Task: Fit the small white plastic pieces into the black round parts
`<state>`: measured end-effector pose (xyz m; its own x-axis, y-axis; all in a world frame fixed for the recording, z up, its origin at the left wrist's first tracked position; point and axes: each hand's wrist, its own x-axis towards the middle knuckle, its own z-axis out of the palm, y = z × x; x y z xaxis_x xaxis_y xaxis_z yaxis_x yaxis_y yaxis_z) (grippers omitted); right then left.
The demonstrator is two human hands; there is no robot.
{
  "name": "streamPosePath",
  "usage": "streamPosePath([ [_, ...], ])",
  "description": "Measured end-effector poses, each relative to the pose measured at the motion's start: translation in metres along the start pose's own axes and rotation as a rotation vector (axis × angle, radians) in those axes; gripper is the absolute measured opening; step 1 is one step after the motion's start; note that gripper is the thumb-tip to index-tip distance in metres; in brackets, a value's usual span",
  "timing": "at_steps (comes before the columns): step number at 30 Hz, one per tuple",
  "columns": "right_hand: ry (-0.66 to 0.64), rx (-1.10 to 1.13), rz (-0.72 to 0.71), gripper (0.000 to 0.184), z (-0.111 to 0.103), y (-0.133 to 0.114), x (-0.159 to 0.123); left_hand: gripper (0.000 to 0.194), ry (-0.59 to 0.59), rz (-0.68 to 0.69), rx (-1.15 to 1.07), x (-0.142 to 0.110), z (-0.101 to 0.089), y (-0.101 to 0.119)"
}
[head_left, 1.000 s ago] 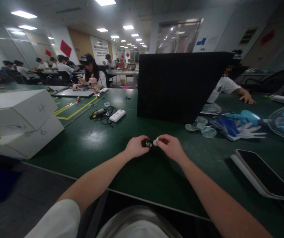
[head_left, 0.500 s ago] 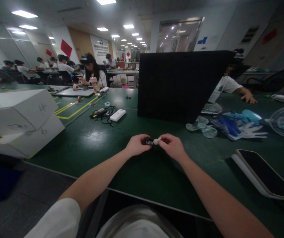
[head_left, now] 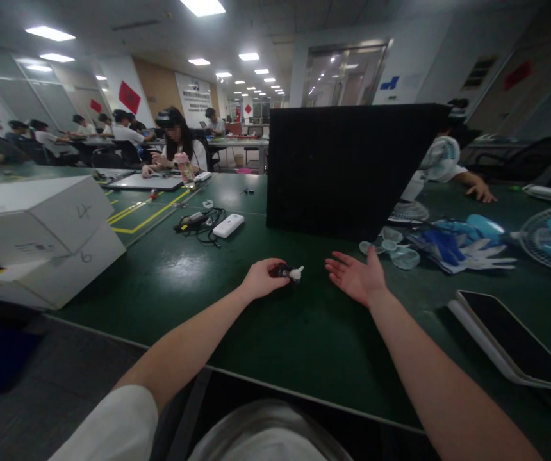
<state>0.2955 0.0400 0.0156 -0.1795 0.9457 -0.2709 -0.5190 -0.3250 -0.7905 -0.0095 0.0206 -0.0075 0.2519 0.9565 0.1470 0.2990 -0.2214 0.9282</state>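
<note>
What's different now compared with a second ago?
The bare right hand has let go of the small white piece and moved off to the right, its fingers spread open. The bare left hand still holds the small black object, white piece attached. The white boxes stayed put.

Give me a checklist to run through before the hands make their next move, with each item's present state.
1. Left hand gripping the black part: ok.
2. Right hand free: ok, open and holding nothing.
3. White piece firmly joined to the black part: cannot tell, too small.
4. Gloves worn: not ok, both hands bare; a white glove lies on the right.
5. Phone apart from the right hand: ok.
</note>
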Motion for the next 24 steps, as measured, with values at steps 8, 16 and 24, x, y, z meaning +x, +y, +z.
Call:
streamPosePath([
  [8,-0.069,0.062,0.033,0.098,-0.005,0.0,0.001,0.051,-0.004,-0.035,0.0,0.001,0.001,0.002],
  [16,-0.055,-0.058,0.007,0.09,-0.001,0.001,0.0,0.049,0.0,-0.023,0.059,0.0,0.0,0.004],
  [24,-0.019,-0.046,0.009,0.084,0.002,0.001,-0.003,0.052,-0.049,0.03,0.096,-0.008,-0.017,-0.005],
])
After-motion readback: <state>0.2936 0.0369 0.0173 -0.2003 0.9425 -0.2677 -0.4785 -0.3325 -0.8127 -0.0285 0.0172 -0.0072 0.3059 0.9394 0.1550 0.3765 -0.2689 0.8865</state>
